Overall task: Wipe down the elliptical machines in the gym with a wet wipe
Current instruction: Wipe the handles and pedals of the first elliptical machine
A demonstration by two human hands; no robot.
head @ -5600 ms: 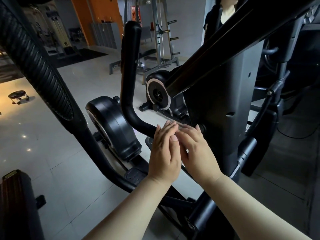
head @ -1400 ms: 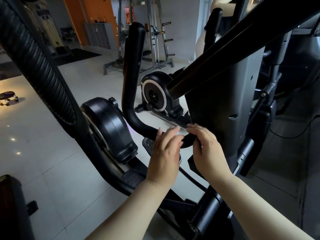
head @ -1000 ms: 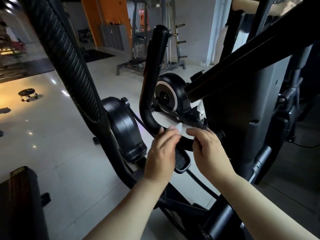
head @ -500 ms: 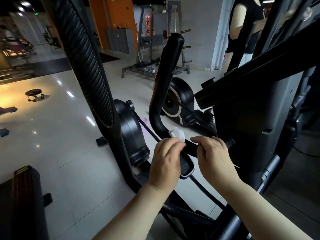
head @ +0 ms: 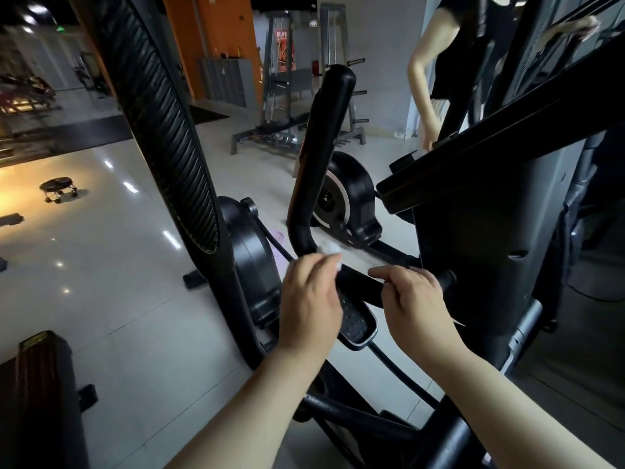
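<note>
Left grip (head: 309,299) is curled round a bunched white wipe (head: 329,251), pressing it on the bend of the handlebar (head: 319,147); the wipe pokes out above the fingers, no clear long axis. Right grip (head: 416,299) is hooked over the handlebar's low run, just right of the left. Handlebar runs roughly level leftward from the elliptical (head: 480,238), then turns up, free end pointing up, leaning slightly right

We look from a single head-worn wide-angle camera, forward and down, close over the black curved elliptical handlebar (head: 317,164), glossy pale tiled floor (head: 101,265) beyond.
</note>
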